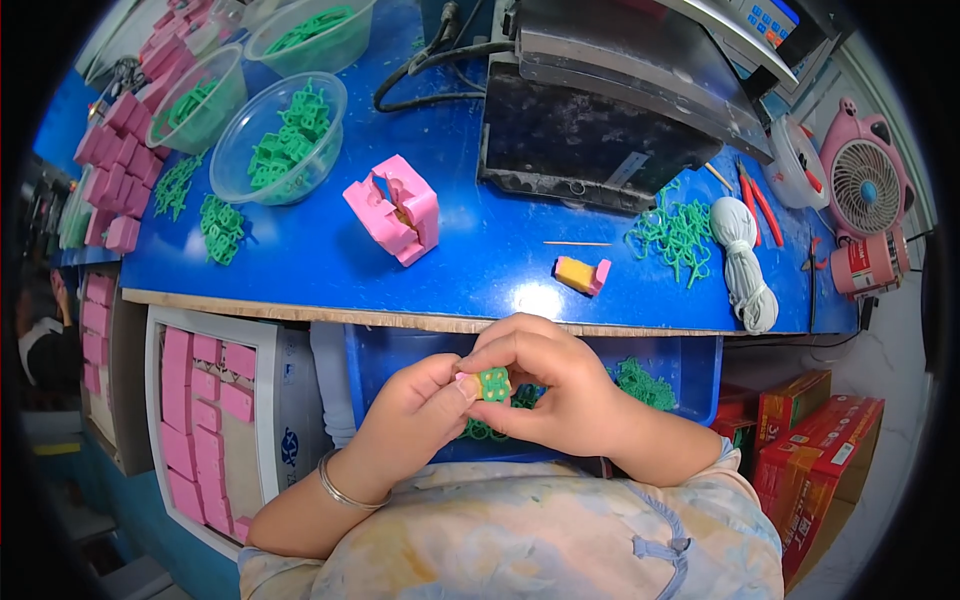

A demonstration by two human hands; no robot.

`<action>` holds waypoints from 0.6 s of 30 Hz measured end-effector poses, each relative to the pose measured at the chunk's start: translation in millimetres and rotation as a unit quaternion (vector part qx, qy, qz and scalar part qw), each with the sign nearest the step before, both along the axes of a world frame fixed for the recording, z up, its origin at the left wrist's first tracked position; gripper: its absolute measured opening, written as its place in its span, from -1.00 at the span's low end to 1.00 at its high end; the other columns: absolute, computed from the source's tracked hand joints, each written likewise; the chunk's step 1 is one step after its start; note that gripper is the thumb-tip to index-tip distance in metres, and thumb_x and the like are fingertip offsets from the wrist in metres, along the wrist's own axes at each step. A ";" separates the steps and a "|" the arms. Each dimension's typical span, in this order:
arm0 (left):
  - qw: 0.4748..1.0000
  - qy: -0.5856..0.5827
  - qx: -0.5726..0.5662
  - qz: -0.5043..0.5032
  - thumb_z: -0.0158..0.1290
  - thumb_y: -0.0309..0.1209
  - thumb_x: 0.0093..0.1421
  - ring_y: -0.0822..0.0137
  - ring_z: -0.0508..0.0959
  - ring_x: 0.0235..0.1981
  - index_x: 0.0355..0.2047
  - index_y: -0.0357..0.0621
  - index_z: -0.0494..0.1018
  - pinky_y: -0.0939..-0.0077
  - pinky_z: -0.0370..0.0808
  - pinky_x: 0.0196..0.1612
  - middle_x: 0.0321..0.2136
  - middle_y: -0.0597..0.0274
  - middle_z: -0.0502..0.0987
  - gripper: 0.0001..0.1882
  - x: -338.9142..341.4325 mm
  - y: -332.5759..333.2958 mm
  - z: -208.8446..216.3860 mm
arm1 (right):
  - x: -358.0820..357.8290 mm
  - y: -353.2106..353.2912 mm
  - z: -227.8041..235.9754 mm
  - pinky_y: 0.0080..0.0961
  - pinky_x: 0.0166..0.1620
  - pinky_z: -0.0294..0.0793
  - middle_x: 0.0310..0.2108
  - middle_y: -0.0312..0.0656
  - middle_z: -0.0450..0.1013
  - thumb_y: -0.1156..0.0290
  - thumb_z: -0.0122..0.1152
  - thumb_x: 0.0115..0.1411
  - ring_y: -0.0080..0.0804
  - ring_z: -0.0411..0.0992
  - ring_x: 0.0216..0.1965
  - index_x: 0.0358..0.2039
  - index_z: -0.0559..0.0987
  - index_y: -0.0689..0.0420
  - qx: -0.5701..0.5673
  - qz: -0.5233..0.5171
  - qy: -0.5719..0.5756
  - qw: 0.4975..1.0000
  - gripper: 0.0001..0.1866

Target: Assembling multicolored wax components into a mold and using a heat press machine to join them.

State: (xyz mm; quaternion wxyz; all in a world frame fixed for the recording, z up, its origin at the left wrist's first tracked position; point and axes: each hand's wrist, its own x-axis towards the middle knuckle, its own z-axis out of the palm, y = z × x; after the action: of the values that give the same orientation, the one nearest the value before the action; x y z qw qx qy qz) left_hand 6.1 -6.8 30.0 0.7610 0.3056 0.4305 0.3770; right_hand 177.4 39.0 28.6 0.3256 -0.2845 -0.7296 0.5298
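Just in front of the table edge, my left hand and my right hand meet around a small green wax-like piece with yellow spots. Fingers of both hands pinch it, and some yellow and pink shows beside the left thumb. Below them, a blue tray holds green openwork pieces, partly covered by my hands. On the blue tabletop beyond lie a small yellow-and-pink block and a thin stick. A larger pink block mould with a hollow stands further left.
See-through bowls of green pieces and stacked pink blocks fill the left. A black machine stands at the back. Green pieces, a cord bundle, red-handled pliers and a pink fan are right. Red boxes stand below.
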 end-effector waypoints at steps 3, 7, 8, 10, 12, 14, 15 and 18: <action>1.000 0.017 0.013 -0.011 -0.17 -0.35 0.27 0.68 0.15 -0.65 -0.29 -0.24 0.37 0.76 0.08 -0.63 -0.59 0.48 0.26 -0.79 3.2 0.0 1.1 | 2.7 0.8 0.1 -0.69 -0.34 0.47 -0.28 -0.20 0.33 0.62 0.29 -0.11 -0.54 0.39 -0.33 -0.21 0.50 0.22 -0.032 0.016 0.000 0.999 -0.63; 0.999 -0.022 -0.014 -0.026 -0.17 -0.35 0.27 0.67 0.14 -0.66 -0.26 -0.26 0.37 0.75 0.07 -0.63 -0.61 0.47 0.26 -0.77 -0.6 -1.1 4.7 | 5.7 8.9 2.8 -0.70 -0.34 0.44 -0.31 -0.22 0.33 0.65 0.29 -0.13 -0.58 0.37 -0.35 -0.27 0.53 0.23 -0.069 0.045 0.020 0.996 -0.67; 0.999 -0.039 -0.012 -0.023 -0.18 -0.35 0.27 0.67 0.13 -0.67 -0.26 -0.27 0.37 0.75 0.07 -0.64 -0.61 0.47 0.25 -0.77 -1.2 -3.6 3.7 | 5.9 10.0 3.0 -0.70 -0.33 0.44 -0.32 -0.22 0.33 0.67 0.29 -0.14 -0.59 0.37 -0.35 -0.28 0.54 0.24 -0.084 0.062 0.017 0.994 -0.68; 0.998 -0.057 -0.010 -0.022 -0.18 -0.35 0.28 0.66 0.13 -0.68 -0.26 -0.28 0.36 0.75 0.06 -0.64 -0.62 0.46 0.25 -0.77 -1.9 -6.3 2.8 | 6.2 9.8 0.8 -0.71 -0.33 0.43 -0.33 -0.23 0.33 0.67 0.29 -0.15 -0.60 0.36 -0.36 -0.29 0.54 0.24 -0.103 0.068 0.024 0.992 -0.67; 0.996 -0.083 -0.016 -0.028 -0.17 -0.34 0.28 0.65 0.12 -0.69 -0.26 -0.29 0.36 0.74 0.06 -0.65 -0.63 0.45 0.24 -0.76 -3.0 -8.1 2.4 | 6.4 9.7 0.1 -0.72 -0.32 0.43 -0.34 -0.23 0.33 0.68 0.30 -0.16 -0.61 0.36 -0.36 -0.29 0.54 0.25 -0.121 0.076 0.031 0.989 -0.67; 0.995 -0.090 -0.016 -0.030 -0.17 -0.33 0.28 0.64 0.12 -0.69 -0.27 -0.29 0.36 0.73 0.06 -0.65 -0.63 0.45 0.24 -0.76 -3.4 -8.7 2.8 | 6.6 9.8 0.4 -0.72 -0.35 0.43 -0.36 -0.24 0.33 0.68 0.30 -0.18 -0.62 0.36 -0.38 -0.31 0.54 0.26 -0.120 0.085 0.033 0.989 -0.67; 0.995 -0.098 -0.016 -0.032 -0.16 -0.33 0.28 0.64 0.12 -0.70 -0.27 -0.29 0.36 0.72 0.07 -0.65 -0.64 0.45 0.23 -0.76 -3.9 -9.4 3.0 | 6.5 9.6 1.2 -0.72 -0.35 0.43 -0.36 -0.24 0.33 0.68 0.30 -0.18 -0.62 0.36 -0.38 -0.31 0.54 0.26 -0.120 0.087 0.034 0.988 -0.67; 0.993 -0.111 -0.035 -0.035 -0.15 -0.32 0.27 0.63 0.11 -0.70 -0.29 -0.29 0.36 0.72 0.07 -0.65 -0.65 0.46 0.20 -0.76 -6.0 -11.1 1.6 | 6.1 9.3 2.1 -0.72 -0.37 0.43 -0.38 -0.24 0.33 0.68 0.29 -0.18 -0.63 0.36 -0.41 -0.31 0.53 0.26 -0.133 0.091 0.029 0.987 -0.68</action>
State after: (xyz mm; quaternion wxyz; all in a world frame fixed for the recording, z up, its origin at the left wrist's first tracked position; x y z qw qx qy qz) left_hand 0.1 -17.9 31.6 0.8268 0.2499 0.3456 0.3668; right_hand 183.5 48.2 30.7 0.2563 -0.2421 -0.6659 0.6575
